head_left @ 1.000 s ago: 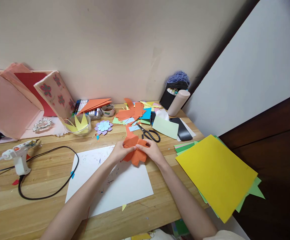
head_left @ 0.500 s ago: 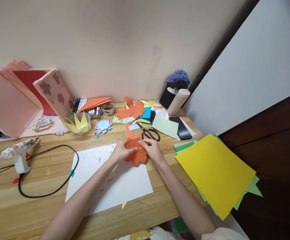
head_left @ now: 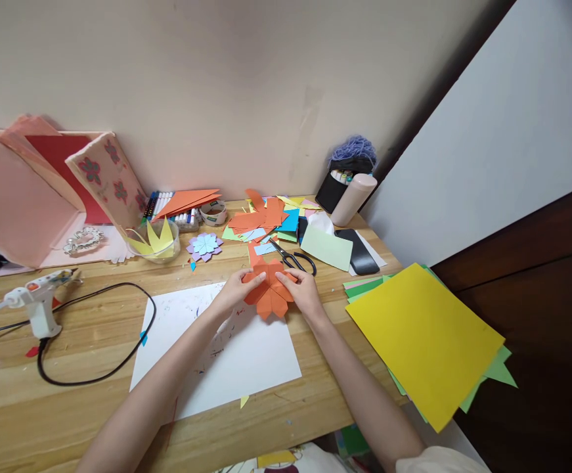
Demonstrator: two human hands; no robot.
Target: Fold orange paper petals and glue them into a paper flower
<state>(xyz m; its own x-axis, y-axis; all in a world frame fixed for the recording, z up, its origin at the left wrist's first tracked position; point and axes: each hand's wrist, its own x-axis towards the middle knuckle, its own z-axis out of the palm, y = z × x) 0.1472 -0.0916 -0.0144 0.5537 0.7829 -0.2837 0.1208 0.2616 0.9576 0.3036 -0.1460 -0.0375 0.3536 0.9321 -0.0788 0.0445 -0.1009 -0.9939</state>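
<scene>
An orange folded paper flower (head_left: 269, 294) sits between both my hands, just above the far edge of a white sheet (head_left: 226, 358) on the wooden desk. My left hand (head_left: 235, 293) pinches its left side, thumb on top. My right hand (head_left: 301, 291) grips its right side, fingers curled over the petals. Black scissors (head_left: 295, 261) lie just beyond the flower. A pile of orange and coloured paper pieces (head_left: 263, 220) lies further back.
A large yellow sheet (head_left: 426, 338) over green sheets overhangs the desk's right edge. A glue gun (head_left: 37, 303) with a looping black cord (head_left: 96, 332) stands at left. A purple-blue paper flower (head_left: 204, 246), tape roll (head_left: 213, 212), markers (head_left: 160, 203) and a phone (head_left: 359, 253) lie behind.
The orange flower has been turned in my hands and shifted slightly away from me; both hands have kept their grip and moved a little toward the scissors.
</scene>
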